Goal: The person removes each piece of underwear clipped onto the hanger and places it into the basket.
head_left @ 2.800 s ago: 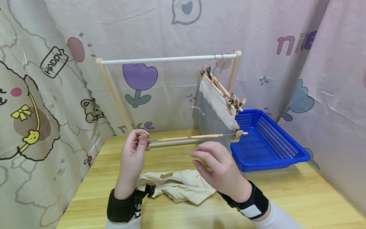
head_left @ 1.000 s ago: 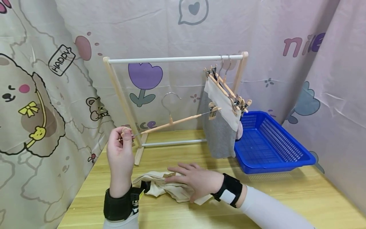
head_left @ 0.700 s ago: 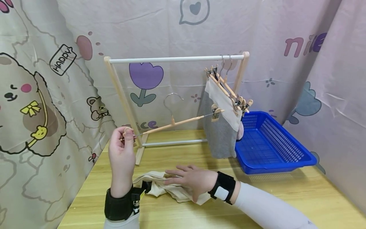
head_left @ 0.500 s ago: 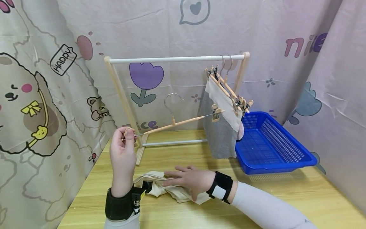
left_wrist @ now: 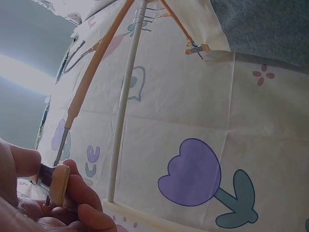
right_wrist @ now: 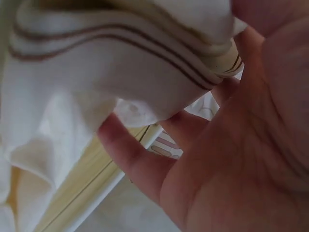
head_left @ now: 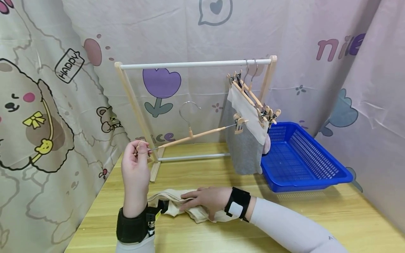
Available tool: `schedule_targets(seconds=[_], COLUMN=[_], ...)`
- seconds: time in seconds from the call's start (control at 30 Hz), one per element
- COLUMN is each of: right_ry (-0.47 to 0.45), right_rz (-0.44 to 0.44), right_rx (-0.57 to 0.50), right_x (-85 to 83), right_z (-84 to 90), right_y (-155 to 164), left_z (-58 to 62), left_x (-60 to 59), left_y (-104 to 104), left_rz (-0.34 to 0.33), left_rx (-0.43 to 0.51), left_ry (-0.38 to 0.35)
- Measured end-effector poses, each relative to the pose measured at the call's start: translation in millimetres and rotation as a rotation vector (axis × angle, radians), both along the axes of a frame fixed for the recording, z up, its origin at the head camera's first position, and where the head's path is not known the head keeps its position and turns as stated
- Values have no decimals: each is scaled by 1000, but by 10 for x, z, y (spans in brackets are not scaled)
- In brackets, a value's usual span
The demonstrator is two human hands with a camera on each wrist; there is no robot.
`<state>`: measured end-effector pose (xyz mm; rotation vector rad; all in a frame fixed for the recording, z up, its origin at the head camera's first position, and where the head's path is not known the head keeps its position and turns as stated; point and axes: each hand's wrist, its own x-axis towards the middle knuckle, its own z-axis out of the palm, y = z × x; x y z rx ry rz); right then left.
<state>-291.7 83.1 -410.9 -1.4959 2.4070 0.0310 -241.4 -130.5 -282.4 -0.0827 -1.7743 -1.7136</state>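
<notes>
My left hand (head_left: 136, 168) pinches the near-end clip of a clip hanger (head_left: 193, 136). The hanger is raised over the table, tilted with its far clip (head_left: 238, 124) higher and its metal hook up. In the left wrist view, thumb and fingers close round the wooden clip (left_wrist: 59, 184). My right hand (head_left: 210, 200) lies on a crumpled cream garment (head_left: 171, 195) at the table's front. In the right wrist view, its fairly straight fingers (right_wrist: 140, 159) touch the cream fabric (right_wrist: 111, 63) with brown stitch lines. Some fingertips are hidden by the cloth.
A rack with a white rail (head_left: 190, 65) stands behind. At its right end, clip hangers hold a grey garment with a pale band (head_left: 245, 151). A blue basket (head_left: 307, 186) stands to the right on the wooden table (head_left: 104, 211). Printed curtains enclose the table.
My right hand has come down from near the hanger onto the cream garment, lately shifting slightly left and lower. Earlier, the left hand drew the hanger leftward and its far end rose.
</notes>
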Motion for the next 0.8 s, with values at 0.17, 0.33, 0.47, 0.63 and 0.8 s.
schedule_targets(seconds=[0.17,0.33,0.47,0.63,0.8], right_ry=[-76,-61,12,47,33], right_rz=[-18,9,65,98,91], right_rx=[-32,-56,-83,-142,-177], right_x=[-41,-59,-71,-66,-46], right_z=[-6,-16,-55,-63,-48], right_y=[-18,-40,-58,-74,-78], left_z=[2,5,6,1,-5], left_x=[0,-5,-14,-25,-30], left_y=[2,0,1,1,-1], left_rz=[-1,0,-4,-5,-4], left_rx=[11,45,57,62,54], left_ry=[-7,-2,4,7,4])
